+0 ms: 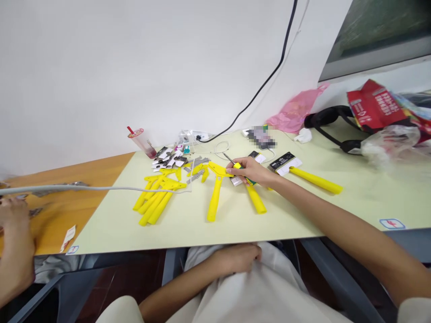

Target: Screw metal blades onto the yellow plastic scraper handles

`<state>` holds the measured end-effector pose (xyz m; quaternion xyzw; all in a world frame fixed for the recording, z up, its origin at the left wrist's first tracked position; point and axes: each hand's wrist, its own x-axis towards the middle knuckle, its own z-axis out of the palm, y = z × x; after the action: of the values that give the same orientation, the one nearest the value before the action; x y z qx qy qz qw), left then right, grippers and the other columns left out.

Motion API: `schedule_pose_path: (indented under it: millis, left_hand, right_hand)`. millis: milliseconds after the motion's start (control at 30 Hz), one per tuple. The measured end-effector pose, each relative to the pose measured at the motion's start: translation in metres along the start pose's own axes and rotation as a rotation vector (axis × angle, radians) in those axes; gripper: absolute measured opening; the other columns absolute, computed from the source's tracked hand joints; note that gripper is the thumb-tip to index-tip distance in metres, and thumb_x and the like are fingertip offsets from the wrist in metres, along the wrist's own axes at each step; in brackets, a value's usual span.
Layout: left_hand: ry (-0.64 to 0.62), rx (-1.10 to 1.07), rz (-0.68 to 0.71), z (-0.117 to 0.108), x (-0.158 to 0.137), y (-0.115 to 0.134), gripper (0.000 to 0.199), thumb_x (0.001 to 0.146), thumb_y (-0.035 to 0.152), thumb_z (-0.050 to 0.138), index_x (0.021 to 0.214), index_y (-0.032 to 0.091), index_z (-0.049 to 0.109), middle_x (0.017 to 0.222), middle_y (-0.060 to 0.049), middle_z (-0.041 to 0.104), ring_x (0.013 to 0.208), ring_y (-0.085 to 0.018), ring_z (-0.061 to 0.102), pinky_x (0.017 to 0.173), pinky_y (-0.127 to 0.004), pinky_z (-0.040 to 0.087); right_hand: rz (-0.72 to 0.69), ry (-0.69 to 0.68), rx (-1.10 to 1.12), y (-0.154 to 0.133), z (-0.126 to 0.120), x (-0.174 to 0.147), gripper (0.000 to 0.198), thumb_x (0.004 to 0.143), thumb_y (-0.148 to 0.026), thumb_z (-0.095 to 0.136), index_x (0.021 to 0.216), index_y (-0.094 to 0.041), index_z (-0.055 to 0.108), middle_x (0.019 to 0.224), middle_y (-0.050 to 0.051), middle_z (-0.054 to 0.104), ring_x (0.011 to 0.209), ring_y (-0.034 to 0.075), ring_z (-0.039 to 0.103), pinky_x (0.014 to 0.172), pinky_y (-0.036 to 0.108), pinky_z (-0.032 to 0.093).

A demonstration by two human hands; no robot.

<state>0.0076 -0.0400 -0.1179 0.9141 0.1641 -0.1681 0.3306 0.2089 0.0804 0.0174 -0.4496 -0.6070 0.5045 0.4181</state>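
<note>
My right hand is closed around a screwdriver with a yellow and green handle, its metal shaft pointing up and left. Just left of that hand, a yellow scraper handle with a forked head lies on the table; the fingers hide whether they touch it. Beneath and behind the hand is another yellow scraper, partly covered. My left hand lies curled in my lap against the white clothing, and its fingertips are hidden. Several more yellow scraper handles are piled to the left.
Black and white card sleeves and grey metal pieces lie behind the pile, near a tilted drink cup. A sleeved scraper rests at right. A white cable crosses the left. Another person's arm is at far left.
</note>
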Motion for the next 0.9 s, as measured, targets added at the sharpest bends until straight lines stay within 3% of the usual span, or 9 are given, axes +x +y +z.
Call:
schedule_pose_path:
  millis: [167,300,433,533,633,733,800,833,900]
  left_hand:
    - [0.165,0.236,-0.036,0.015,-0.001,0.003,0.021,0.086,0.006,0.064,0.094,0.023,0.075,0.093,-0.01,0.075,0.082,-0.025,0.074,0.064,-0.033,0.055]
    - [0.244,0.479,0.149,0.017,-0.007,0.014,0.015,0.097,0.011,0.061,0.097,0.013,0.076,0.091,-0.014,0.072,0.086,-0.025,0.074,0.076,-0.034,0.06]
    - [0.326,0.547,0.263,0.006,-0.023,0.032,0.013,0.101,0.016,0.062,0.1,0.015,0.075,0.094,-0.015,0.071,0.095,-0.027,0.071,0.081,-0.037,0.061]
    - [0.218,0.369,0.385,-0.028,-0.05,0.052,0.021,0.104,0.02,0.058,0.117,0.018,0.073,0.113,-0.015,0.072,0.111,-0.027,0.069,0.086,-0.035,0.06]
    - [0.228,0.007,0.405,-0.088,-0.081,0.057,0.041,0.098,0.009,0.056,0.134,0.023,0.069,0.137,-0.011,0.067,0.127,-0.022,0.067,0.102,-0.031,0.056]
    - [0.648,-0.2,0.279,-0.153,-0.097,0.028,0.029,0.106,0.015,0.048,0.116,0.023,0.075,0.124,-0.013,0.071,0.12,-0.023,0.069,0.109,-0.039,0.053]
    - [0.897,-0.28,0.182,-0.185,-0.097,-0.006,0.017,0.107,0.029,0.058,0.109,0.023,0.074,0.114,-0.011,0.073,0.113,-0.025,0.069,0.105,-0.042,0.055]
    - [0.987,-0.304,0.153,-0.195,-0.095,-0.024,0.016,0.104,0.034,0.063,0.104,0.022,0.074,0.11,-0.011,0.072,0.108,-0.025,0.069,0.101,-0.042,0.056]
    - [1.014,-0.375,0.129,-0.204,-0.086,-0.056,0.022,0.099,0.042,0.071,0.099,0.02,0.074,0.106,-0.011,0.071,0.103,-0.025,0.069,0.094,-0.041,0.057]
  right_hand:
    - [-0.018,0.136,0.05,-0.012,-0.011,0.0,0.052,0.08,-0.062,0.088,0.1,-0.018,0.072,0.046,-0.009,0.05,0.039,0.01,0.043,0.039,0.023,0.042]
    - [0.025,0.125,0.029,-0.01,-0.012,0.001,0.053,0.079,-0.064,0.087,0.098,-0.018,0.071,0.045,-0.009,0.05,0.038,0.01,0.042,0.039,0.023,0.04]
    - [0.055,0.022,-0.04,0.0,-0.006,0.002,0.05,0.083,-0.064,0.083,0.098,-0.018,0.073,0.048,-0.007,0.052,0.041,0.01,0.043,0.039,0.022,0.039]
    - [0.063,-0.014,-0.08,0.005,-0.001,0.003,0.047,0.083,-0.062,0.084,0.098,-0.018,0.073,0.049,-0.008,0.052,0.042,0.01,0.045,0.04,0.022,0.042]
    - [0.077,-0.018,-0.109,0.009,0.002,0.004,0.048,0.082,-0.063,0.083,0.097,-0.018,0.074,0.051,-0.006,0.055,0.042,0.011,0.047,0.04,0.022,0.042]
    - [0.069,-0.007,-0.103,0.01,0.004,0.005,0.048,0.081,-0.063,0.085,0.095,-0.018,0.075,0.052,-0.006,0.057,0.043,0.011,0.049,0.04,0.022,0.043]
    - [0.067,0.012,-0.083,0.01,0.005,0.005,0.049,0.079,-0.063,0.086,0.094,-0.018,0.075,0.052,-0.006,0.057,0.044,0.011,0.049,0.039,0.022,0.044]
    - [0.07,0.025,-0.074,0.009,0.006,0.005,0.049,0.078,-0.063,0.087,0.094,-0.018,0.075,0.052,-0.006,0.056,0.044,0.012,0.049,0.039,0.023,0.044]
    - [0.084,0.055,-0.057,0.008,0.007,0.006,0.049,0.077,-0.062,0.088,0.094,-0.018,0.074,0.052,-0.006,0.056,0.044,0.012,0.048,0.037,0.023,0.045]
